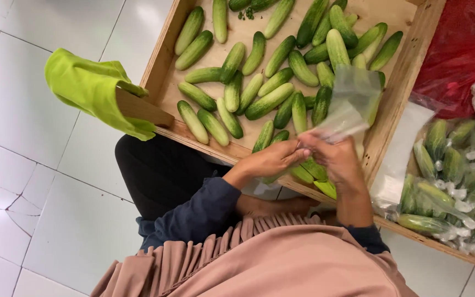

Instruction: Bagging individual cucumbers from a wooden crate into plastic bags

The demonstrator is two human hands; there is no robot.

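One wooden crate (399, 88), two hands, many cucumbers (269, 101).

A single head-worn camera looks almost straight down from close above the person's lap. It faces the wooden tray (163, 47) of cucumbers (270, 100), with white floor tiles (23, 110) filling the left side.

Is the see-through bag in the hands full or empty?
Empty. The clear plastic bag looks flat, with nothing inside; the left hand and right hand pinch its lower edge above the loose cucumbers.
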